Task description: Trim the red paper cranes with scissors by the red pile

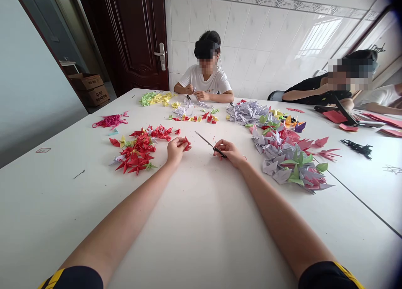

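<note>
My left hand pinches a small red origami paper piece between its fingers. My right hand grips a pair of black-handled scissors, their thin blades pointing up and to the left, towards the red piece. Tiny red scraps are scattered on the white table between my hands. Left of my left hand lies a heap of red folded paper cranes. Right of my right hand spreads a larger heap of lilac, green and pink cranes.
A person in a white shirt works with paper at the far side of the table, behind yellow-green cranes. Another person sits at the right, near red paper sheets. A pink strand of cranes lies far left.
</note>
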The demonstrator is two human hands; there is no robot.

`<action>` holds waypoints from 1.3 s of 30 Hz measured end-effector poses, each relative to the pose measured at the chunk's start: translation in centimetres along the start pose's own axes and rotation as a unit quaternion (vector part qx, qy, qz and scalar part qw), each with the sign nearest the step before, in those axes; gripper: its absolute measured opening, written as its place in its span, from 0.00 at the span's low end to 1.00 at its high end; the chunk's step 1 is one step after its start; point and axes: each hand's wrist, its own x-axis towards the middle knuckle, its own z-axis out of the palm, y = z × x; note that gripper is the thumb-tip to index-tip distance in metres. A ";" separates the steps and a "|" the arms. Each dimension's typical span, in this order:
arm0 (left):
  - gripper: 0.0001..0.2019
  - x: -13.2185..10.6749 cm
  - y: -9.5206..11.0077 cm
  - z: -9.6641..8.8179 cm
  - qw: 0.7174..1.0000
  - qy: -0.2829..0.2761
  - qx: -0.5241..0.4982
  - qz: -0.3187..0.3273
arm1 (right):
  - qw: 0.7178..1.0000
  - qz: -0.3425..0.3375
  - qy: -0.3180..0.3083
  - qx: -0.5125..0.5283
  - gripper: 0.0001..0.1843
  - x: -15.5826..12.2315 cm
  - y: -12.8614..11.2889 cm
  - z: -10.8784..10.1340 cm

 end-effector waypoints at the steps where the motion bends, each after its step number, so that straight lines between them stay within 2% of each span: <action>1: 0.03 0.1 -0.1 0.0 1.000 0.004 0.004 -0.003 | 1.000 0.003 -0.009 0.004 0.20 0.0 0.0 0.1; 5: 0.03 0.3 -0.4 -0.1 1.000 0.014 0.018 -0.001 | 0.999 0.012 -0.031 0.014 0.18 0.0 -0.1 0.4; 10: 0.06 0.4 -0.6 -0.1 1.000 0.009 0.022 0.002 | 1.000 0.012 0.003 0.003 0.19 -0.1 -0.2 0.9; 17: 0.11 0.2 -0.4 -0.1 0.999 0.007 0.035 0.009 | 1.000 0.011 0.020 0.000 0.19 -0.1 -0.2 1.0; 33: 0.11 0.3 -0.6 -0.2 0.999 -0.006 0.049 0.023 | 1.000 0.022 -0.005 0.015 0.18 0.0 0.0 0.6; 39: 0.10 0.8 -1.2 -0.5 0.994 0.028 0.099 0.028 | 0.999 0.025 -0.003 0.026 0.18 0.1 0.2 0.5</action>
